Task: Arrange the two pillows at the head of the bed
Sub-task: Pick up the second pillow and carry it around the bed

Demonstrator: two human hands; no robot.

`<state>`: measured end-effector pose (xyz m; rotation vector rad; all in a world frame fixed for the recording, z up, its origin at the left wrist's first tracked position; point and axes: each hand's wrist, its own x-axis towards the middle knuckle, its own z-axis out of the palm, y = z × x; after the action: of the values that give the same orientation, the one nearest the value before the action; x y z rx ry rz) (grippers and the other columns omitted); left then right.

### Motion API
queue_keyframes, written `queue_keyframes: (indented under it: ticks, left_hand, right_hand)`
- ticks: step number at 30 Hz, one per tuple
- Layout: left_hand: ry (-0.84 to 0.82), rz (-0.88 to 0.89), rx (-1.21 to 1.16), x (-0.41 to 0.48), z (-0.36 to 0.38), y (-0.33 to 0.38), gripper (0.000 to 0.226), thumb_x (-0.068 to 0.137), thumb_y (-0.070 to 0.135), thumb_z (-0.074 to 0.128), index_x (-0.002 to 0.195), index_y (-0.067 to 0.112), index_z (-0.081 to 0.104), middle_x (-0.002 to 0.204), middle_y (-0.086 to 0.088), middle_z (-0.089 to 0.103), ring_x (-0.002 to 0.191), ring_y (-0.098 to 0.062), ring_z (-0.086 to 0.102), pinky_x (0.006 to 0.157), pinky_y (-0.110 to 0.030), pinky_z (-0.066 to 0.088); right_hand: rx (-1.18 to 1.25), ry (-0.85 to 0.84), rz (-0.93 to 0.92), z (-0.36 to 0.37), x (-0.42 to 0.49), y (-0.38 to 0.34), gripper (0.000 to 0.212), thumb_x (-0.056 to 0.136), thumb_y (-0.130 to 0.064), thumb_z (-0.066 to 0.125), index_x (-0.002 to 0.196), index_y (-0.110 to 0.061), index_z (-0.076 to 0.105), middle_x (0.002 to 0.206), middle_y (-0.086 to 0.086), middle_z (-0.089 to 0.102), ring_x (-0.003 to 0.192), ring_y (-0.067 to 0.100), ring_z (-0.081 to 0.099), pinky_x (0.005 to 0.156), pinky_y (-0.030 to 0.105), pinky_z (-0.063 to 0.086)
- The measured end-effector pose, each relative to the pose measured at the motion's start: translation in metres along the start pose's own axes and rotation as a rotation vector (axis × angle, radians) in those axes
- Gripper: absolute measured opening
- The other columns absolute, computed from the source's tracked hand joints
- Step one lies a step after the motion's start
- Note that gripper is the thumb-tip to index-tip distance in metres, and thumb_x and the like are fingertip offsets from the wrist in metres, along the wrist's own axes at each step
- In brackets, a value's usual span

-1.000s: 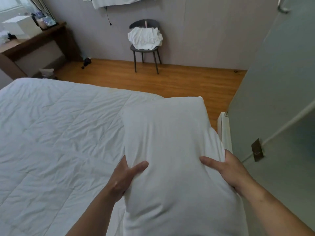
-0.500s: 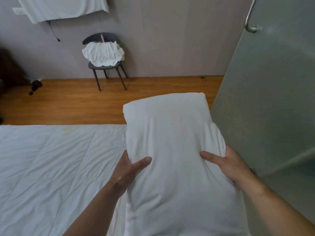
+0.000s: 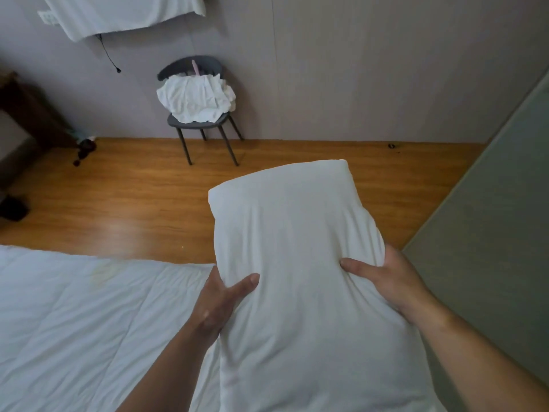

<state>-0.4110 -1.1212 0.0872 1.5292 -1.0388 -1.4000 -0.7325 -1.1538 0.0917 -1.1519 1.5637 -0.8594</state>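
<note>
White pillow (image 3: pixel 300 278) held lengthwise, far end toward 12 o'clock, over bed (image 3: pixel 74 322) corner and wood floor (image 3: pixel 133 197). Left hand (image 3: pixel 219 301) clamped on its 9 o'clock edge, right hand (image 3: pixel 389 281) on its 3 o'clock edge. Chair (image 3: pixel 196 120) with white cloth at 11 o'clock.

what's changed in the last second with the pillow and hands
The view swung: the bed slid down and left in frame, the chair left, so the pillow now hangs mostly over the floor. Unchanged: left hand and right hand grip the pillow's sides as before.
</note>
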Motion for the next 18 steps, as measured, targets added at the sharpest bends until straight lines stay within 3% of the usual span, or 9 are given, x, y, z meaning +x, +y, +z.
queue_keyframes:
  ticks: [4, 8, 11, 15, 18]
  left_hand:
    - [0.068, 0.001, -0.016, 0.058, 0.016, 0.033, 0.082, 0.063, 0.048, 0.089, 0.139, 0.027, 0.064, 0.126, 0.005, 0.08, 0.117, -0.02, 0.077, 0.108, -0.054, 0.056]
    - [0.117, -0.007, -0.005, 0.116, 0.021, 0.06, 0.065, 0.06, 0.049, 0.088, 0.121, 0.033, 0.072, 0.117, 0.01, 0.083, 0.109, -0.014, 0.08, 0.104, -0.05, 0.059]
    - [0.159, -0.003, -0.02, 0.164, 0.016, 0.07, 0.063, 0.061, 0.05, 0.089, 0.119, 0.035, 0.073, 0.117, 0.009, 0.083, 0.11, -0.017, 0.079, 0.104, -0.052, 0.059]
    - [0.19, 0.012, -0.076, 0.239, -0.006, 0.079, 0.081, 0.06, 0.055, 0.093, 0.133, 0.029, 0.07, 0.125, 0.004, 0.081, 0.118, -0.025, 0.076, 0.107, -0.057, 0.055]
    - [0.208, 0.013, -0.097, 0.3, -0.03, 0.098, 0.096, 0.053, 0.066, 0.095, 0.137, 0.028, 0.068, 0.126, 0.004, 0.081, 0.118, -0.026, 0.076, 0.106, -0.057, 0.056]
  right_hand:
    - [0.014, -0.077, -0.013, -0.014, 0.076, -0.032, 0.054, 0.072, -0.033, 0.097, 0.116, -0.041, 0.068, 0.116, -0.017, 0.076, 0.107, 0.004, 0.071, 0.091, 0.03, 0.054]
    - [0.01, -0.086, 0.015, -0.013, 0.15, -0.053, 0.08, 0.06, -0.049, 0.1, 0.131, -0.031, 0.068, 0.119, -0.012, 0.078, 0.109, 0.013, 0.073, 0.099, 0.041, 0.056]
    - [-0.004, -0.107, 0.007, -0.004, 0.205, -0.07, 0.076, 0.064, -0.042, 0.1, 0.132, -0.029, 0.067, 0.119, -0.011, 0.077, 0.11, 0.014, 0.073, 0.098, 0.04, 0.055]
    - [-0.037, -0.129, -0.055, 0.016, 0.281, -0.107, 0.07, 0.072, -0.036, 0.097, 0.134, -0.026, 0.065, 0.117, -0.014, 0.075, 0.103, 0.002, 0.068, 0.084, 0.024, 0.052]
    - [-0.066, -0.133, -0.08, 0.034, 0.338, -0.139, 0.071, 0.073, -0.038, 0.095, 0.137, -0.026, 0.066, 0.121, -0.011, 0.076, 0.106, 0.005, 0.069, 0.081, 0.023, 0.05]
